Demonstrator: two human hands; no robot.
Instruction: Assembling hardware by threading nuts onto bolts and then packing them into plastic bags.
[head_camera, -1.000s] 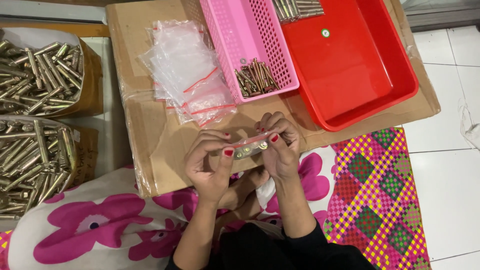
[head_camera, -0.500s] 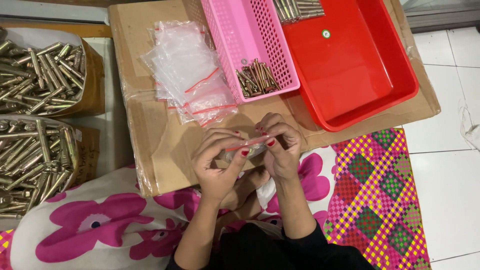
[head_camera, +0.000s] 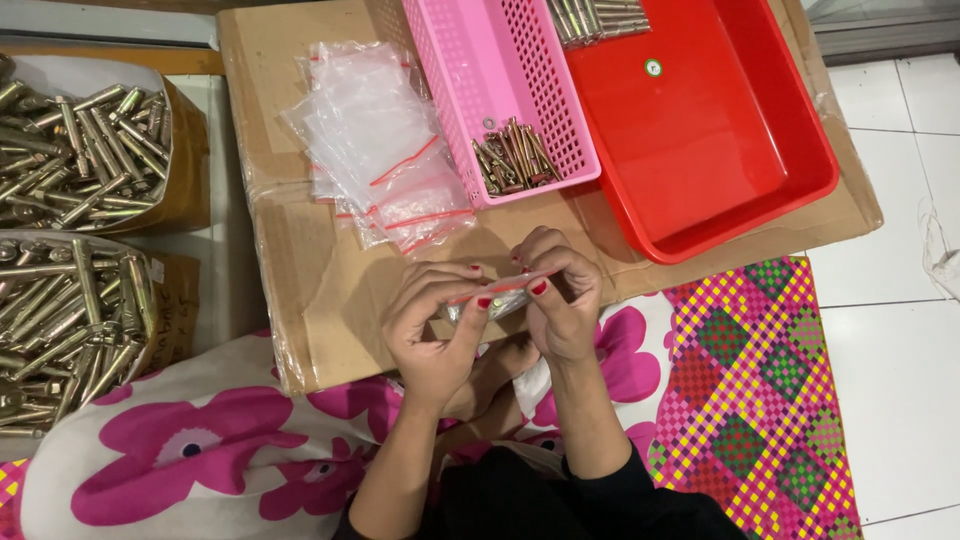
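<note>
Bag of bolts sits pinched between both hands over the cardboard's near edge. Left hand and right hand are closed on its red zip strip. Best to press along the strip evenly, keeping the bag level so nothing slides out.

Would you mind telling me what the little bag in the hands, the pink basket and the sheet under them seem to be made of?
Small bag, held by left hand and right hand: thin clear plastic film, glossy, with a red strip along its top. Pink basket: likely moulded plastic, its walls a perforated grid. Sheet: brown cardboard, matte, seemingly wrapped in clear film that wrinkles at the edges.
</note>
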